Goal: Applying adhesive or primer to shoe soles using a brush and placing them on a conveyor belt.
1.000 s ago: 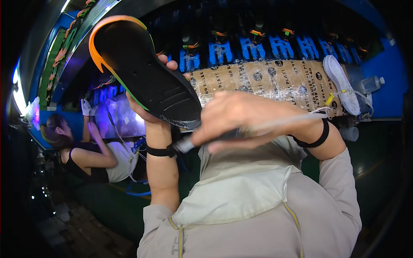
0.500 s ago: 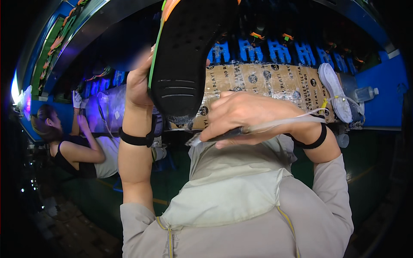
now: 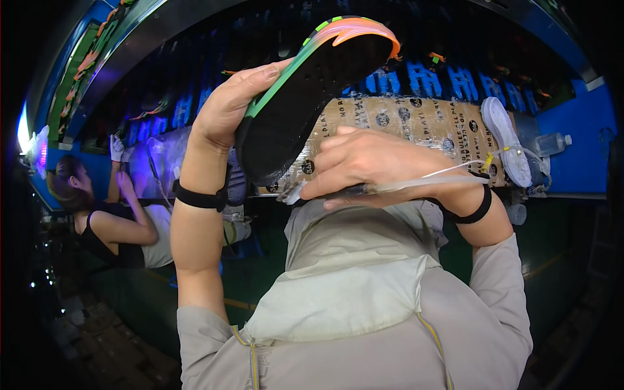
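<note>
My left hand (image 3: 227, 107) grips a shoe sole (image 3: 296, 110) by its left edge, thumb over the green sidewall. The sole is black inside, with an orange and green rim curving round the far end, and it is held up tilted above the bench. Close to its near end, my right hand (image 3: 383, 162) is closed around a dark-handled brush (image 3: 296, 194) with pale bristles. A clear tube (image 3: 422, 184) runs from the brush handle back over my right wrist. Whether the bristles touch the sole I cannot tell.
Printed cardboard (image 3: 416, 130) under clear film covers the bench. At the right lie a white shoe sole (image 3: 504, 140) and a clear plastic bottle (image 3: 551, 143). Blue holders (image 3: 422, 79) line the far side, some with soles. A co-worker (image 3: 123, 227) sits at the left.
The sole has come nearer and tipped, so its orange far rim now shows. My left thumb now lies over its edge. My right hand has shifted slightly, bringing the brush near the sole's end.
</note>
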Available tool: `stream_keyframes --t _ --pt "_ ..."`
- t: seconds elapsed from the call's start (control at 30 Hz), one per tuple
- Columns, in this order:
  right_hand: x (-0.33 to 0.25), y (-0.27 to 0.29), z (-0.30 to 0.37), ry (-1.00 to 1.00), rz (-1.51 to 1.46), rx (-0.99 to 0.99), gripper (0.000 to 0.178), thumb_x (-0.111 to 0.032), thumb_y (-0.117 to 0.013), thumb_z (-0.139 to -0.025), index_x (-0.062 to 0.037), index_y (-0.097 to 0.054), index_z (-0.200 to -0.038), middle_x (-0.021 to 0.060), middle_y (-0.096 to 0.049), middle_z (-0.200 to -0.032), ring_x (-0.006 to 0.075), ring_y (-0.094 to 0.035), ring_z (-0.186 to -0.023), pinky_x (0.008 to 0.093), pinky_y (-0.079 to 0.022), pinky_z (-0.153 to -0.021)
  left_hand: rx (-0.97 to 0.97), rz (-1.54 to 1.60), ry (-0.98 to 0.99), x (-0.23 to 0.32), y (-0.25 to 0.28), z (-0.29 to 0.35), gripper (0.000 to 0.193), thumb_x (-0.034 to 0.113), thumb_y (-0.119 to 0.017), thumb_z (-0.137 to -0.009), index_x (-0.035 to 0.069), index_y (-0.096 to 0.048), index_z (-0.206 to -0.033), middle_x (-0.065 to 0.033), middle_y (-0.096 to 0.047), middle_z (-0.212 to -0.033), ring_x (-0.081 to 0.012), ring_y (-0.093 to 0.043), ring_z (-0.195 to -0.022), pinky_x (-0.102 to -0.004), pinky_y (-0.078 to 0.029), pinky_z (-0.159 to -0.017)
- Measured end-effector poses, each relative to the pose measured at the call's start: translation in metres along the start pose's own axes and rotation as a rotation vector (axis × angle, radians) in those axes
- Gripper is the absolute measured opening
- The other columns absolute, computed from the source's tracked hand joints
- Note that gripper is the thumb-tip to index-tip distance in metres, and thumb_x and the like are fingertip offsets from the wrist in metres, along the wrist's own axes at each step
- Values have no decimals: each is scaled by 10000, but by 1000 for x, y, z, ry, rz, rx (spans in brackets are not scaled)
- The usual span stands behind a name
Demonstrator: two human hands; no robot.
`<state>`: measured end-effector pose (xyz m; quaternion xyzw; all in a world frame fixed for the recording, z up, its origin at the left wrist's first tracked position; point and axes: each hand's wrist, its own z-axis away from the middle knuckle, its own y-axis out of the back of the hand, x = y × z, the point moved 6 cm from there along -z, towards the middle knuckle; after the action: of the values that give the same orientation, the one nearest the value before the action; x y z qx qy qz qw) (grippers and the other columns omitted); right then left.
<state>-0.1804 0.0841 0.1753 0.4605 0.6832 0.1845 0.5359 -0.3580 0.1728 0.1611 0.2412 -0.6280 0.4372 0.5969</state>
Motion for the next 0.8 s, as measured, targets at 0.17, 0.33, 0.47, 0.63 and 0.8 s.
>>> stream_keyframes --t 0.17,0.33,0.47,0.63,0.8 --pt "12 4 8 -42 118 115 346 -136 -774 -877 -87 -740 -1218 51 -680 -924 242 -634 -918 380 -445 -855 61 0 -43 -8 16 7 478 199 -496 -1086 -81 -527 -1472 -160 -656 -1392 -206 -673 -1210 -320 -516 -1065" --pt "15 2 27 -131 -276 220 306 -148 -761 -920 -61 -749 -1213 94 -706 -951 260 -655 -890 383 -487 -844 147 253 -126 -23 38 56 756 426 -607 -1000 -107 -431 -1506 -318 -607 -1385 -397 -631 -1279 -454 -507 -1122" --pt "39 -4 63 -351 -325 431 287 -152 -750 -927 -46 -757 -1194 109 -720 -959 250 -667 -850 363 -513 -779 265 -3 -114 -35 90 110 763 380 -688 -919 -123 -471 -1450 -307 -632 -1349 -363 -670 -1219 -429 -554 -1059" --pt "60 -23 87 -463 -353 526 276 -139 -740 -922 -48 -762 -1182 110 -715 -948 256 -663 -847 361 -512 -778 661 2 103 -94 182 180 426 214 -637 -1003 -96 -638 -1295 -169 -747 -1145 -232 -731 -1017 -356 -593 -903" --pt "73 -35 94 -487 -416 578 279 -152 -739 -928 -49 -758 -1186 110 -711 -971 239 -667 -873 343 -520 -780 834 -1005 138 -104 193 173 361 241 -633 -1039 -45 -715 -1243 -136 -766 -1058 -220 -713 -933 -336 -548 -860"
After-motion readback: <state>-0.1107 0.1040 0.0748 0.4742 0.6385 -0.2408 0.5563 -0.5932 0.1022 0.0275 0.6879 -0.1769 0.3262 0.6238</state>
